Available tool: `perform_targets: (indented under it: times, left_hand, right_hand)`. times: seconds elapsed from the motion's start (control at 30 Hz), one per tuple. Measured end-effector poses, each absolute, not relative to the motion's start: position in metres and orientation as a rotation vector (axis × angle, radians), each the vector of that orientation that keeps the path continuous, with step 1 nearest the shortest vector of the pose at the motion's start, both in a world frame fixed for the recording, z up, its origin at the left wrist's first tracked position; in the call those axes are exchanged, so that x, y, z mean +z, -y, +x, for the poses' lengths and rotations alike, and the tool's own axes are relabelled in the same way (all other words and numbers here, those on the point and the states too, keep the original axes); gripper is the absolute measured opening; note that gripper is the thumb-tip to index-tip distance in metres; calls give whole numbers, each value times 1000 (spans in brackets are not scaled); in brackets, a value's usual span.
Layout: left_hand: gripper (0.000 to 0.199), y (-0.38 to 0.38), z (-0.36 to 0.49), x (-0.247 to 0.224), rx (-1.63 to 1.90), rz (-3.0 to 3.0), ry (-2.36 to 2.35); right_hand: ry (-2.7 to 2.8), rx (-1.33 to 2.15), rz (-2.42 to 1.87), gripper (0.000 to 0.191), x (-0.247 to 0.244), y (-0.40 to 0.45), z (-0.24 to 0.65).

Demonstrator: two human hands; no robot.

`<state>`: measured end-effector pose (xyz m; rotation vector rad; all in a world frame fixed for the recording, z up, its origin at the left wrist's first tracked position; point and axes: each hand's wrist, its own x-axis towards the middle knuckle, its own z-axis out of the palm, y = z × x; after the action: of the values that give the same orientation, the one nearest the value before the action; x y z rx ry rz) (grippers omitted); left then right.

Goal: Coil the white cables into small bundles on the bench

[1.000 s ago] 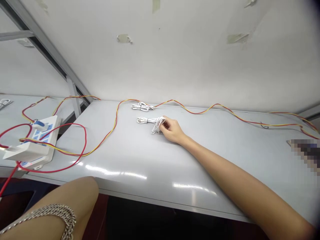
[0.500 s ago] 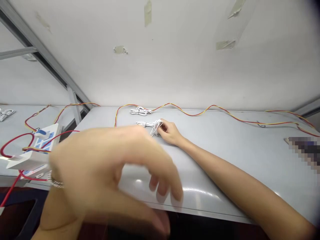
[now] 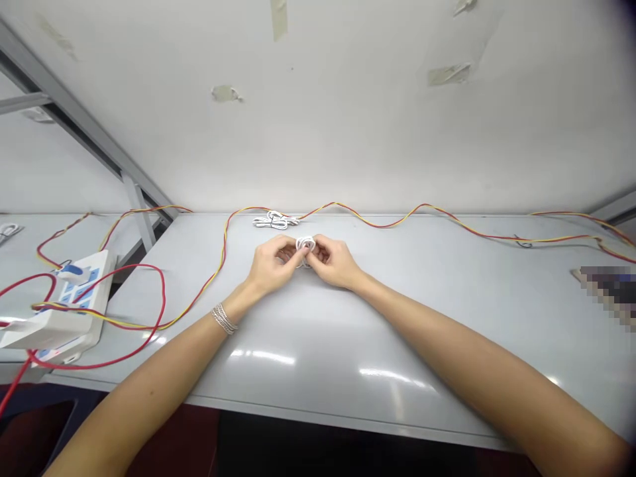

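A coiled white cable [image 3: 305,244] is held between both hands, just above or on the grey tabletop. My left hand [image 3: 272,264], with a chain bracelet at the wrist, closes on the coil's left side. On the other side my right hand [image 3: 336,262] pinches the same coil, thumbs nearly meeting in front. Fingers hide much of the bundle, so its ends and any tie do not show. Behind my left hand lies a second white cable bundle [image 3: 276,220], bound in the middle with a dark tie.
Red and yellow twisted wires [image 3: 382,226] run along the back of the table [image 3: 328,371]. At the left sits a white power strip [image 3: 94,285] with a plug and looping red wires. A blurred-out object [image 3: 609,291] lies at the right edge. Metal framing [image 3: 89,119] slants up at the left.
My left hand has moved from close in front of the camera out to the coil and closed on it. My right hand still holds the coil. The view has shifted slightly.
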<state>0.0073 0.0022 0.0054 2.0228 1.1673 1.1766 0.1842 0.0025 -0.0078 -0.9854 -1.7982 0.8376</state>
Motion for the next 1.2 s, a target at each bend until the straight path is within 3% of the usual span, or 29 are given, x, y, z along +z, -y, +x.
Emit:
perform_targets:
  times: [0.13,0.33,0.57,0.77,1.0,1.2]
  left_hand:
    - [30,-8,3,-1,1250,1785,-1164]
    - [32,-17,-11,-6,1280,1596,-1120]
    - [23,-18,-14,-4,1317,1668,-1100]
    - [19,-13,-9,2,1294,1605,-1032]
    - [24,-8,-5,7,1179,1291,-943]
    - [15,-5,-2,12,1140,1232,-855]
  right_hand:
    - [1655,844,-1009,27,-7,-2,184]
    - [1396,334,-1403,15,-7,-14,204]
    - [1701,426,-1620,15,-13,-24,213]
    - [1863,464,-1565,6,-18,-25,209]
    - [1910,406,-1491,9,-15,-21,208]
    - [1909,322,-1187,20,-18,-20,205]
